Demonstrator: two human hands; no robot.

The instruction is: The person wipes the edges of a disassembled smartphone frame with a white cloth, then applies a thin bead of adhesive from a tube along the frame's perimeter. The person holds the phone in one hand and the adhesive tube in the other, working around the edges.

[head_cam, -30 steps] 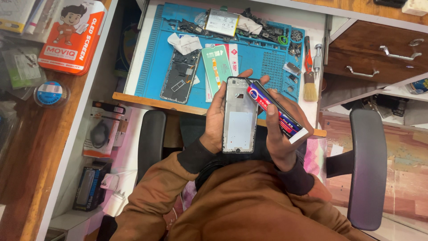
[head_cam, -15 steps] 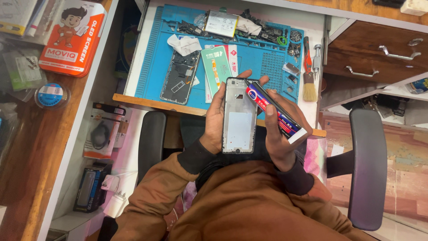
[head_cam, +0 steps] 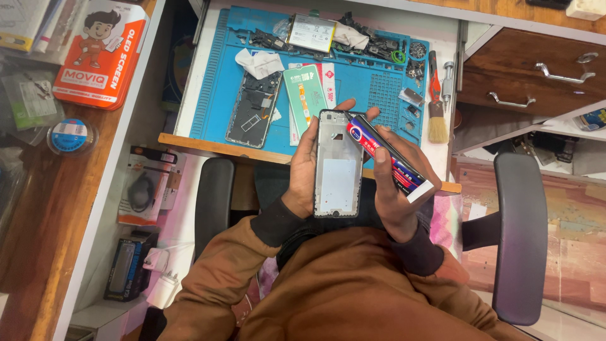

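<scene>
My left hand (head_cam: 302, 172) holds a bare phone frame (head_cam: 338, 165) upright over my lap, fingers wrapped round its left edge. My right hand (head_cam: 398, 183) grips a dark glue tube (head_cam: 385, 155) with red and blue markings. The tube's black tip rests at the frame's top right corner. Beyond my hands lies a blue work mat (head_cam: 360, 88) with an opened phone body (head_cam: 254, 108), a green phone back cover (head_cam: 304, 95) and a battery (head_cam: 311, 33).
A brush with a red handle (head_cam: 435, 95) and a small screwdriver (head_cam: 447, 79) lie at the mat's right edge. Wooden drawers (head_cam: 530, 76) stand open at right. An orange tin (head_cam: 101, 53) and tape roll (head_cam: 71, 136) sit on the left shelf. Chair armrests (head_cam: 519, 233) flank me.
</scene>
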